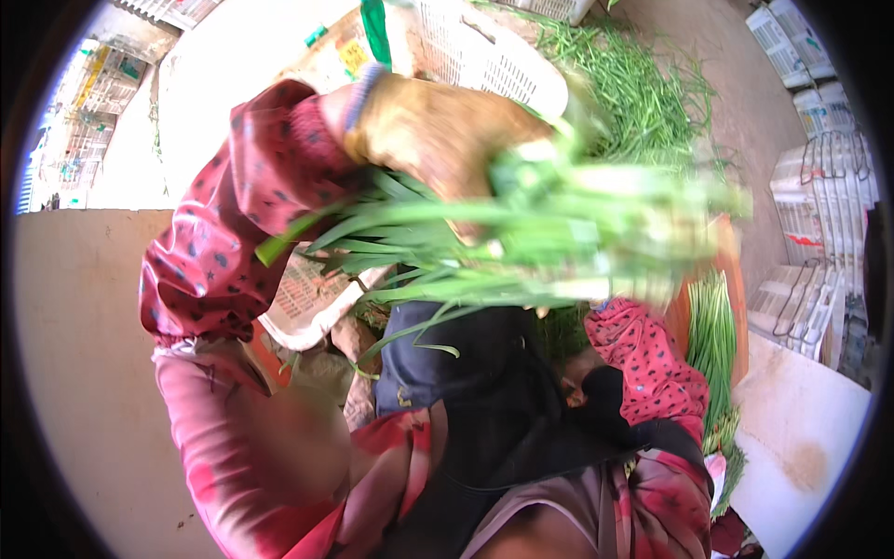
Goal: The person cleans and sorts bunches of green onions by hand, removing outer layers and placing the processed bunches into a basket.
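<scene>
My left hand, in a stained tan work glove, is closed around a large bunch of long green allium leaves. The bunch lies sideways above my lap, with flat leaf tips to the left. Its paler stem ends at the right are blurred by motion. My right forearm, in a pink patterned sleeve cover, reaches up to the bunch's lower edge. The stalks mostly hide my right hand, so its grip does not show. More thin green stalks with pale ends lie in a row beside my right arm.
Loose green leaves are heaped on the floor ahead, beside a white perforated plastic crate. Another pale crate sits below my left forearm. White crates are stacked along the right. A pale board stands at the left.
</scene>
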Demonstrator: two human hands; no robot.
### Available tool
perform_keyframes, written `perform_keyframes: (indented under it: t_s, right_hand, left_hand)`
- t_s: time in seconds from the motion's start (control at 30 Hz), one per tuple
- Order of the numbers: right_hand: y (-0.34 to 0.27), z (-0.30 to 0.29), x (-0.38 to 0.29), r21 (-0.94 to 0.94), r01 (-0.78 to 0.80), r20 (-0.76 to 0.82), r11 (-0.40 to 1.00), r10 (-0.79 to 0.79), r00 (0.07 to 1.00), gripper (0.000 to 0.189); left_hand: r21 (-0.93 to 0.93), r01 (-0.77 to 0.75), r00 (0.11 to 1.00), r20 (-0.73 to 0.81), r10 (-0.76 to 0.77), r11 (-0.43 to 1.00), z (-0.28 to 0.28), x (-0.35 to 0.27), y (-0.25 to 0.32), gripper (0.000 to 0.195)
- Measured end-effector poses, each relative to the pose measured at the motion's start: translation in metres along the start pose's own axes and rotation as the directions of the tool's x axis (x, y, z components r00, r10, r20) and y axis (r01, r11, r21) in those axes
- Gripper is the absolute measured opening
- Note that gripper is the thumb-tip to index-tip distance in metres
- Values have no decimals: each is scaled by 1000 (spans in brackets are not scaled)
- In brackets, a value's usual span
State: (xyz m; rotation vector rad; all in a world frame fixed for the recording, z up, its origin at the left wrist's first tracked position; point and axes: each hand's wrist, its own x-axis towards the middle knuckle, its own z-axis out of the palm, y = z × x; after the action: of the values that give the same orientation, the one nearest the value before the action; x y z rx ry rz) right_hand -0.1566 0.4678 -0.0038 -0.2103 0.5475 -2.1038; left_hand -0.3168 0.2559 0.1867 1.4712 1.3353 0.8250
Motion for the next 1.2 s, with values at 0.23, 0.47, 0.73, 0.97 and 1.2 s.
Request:
perform_keyframes:
  t_s: [0.23, 0.47, 0.73, 0.97, 1.2]
  right_hand:
    - [70, 41, -36, -63, -94, -250, 994, 75, 965, 63]
    - [116, 54, -55, -58, -82, -345, 995, 57, 937, 51]
    - [117, 70, -46, -42, -13, -392, 999, -4, 920, 56]
    - [104, 97, -34, -168, -68, -415, 983, -9, 910, 66]
    - [112, 124, -23, -514, 38, -371, 857, -261, 891, 46]
  left_hand:
    - [419, 25, 959, 246, -140, 908, 121, 68, -22, 44]
    - [499, 383, 651, -743, 157, 778, 206, -23, 21, 41]
    - [-903, -406, 599, -381, -704, 143, 341, -44, -30, 61]
    - [-687, -727, 452, -500, -739, 20, 350, -3, -57, 59]
    - [-560, -790, 226, -645, -730, 251, 345, -14, -63, 66]
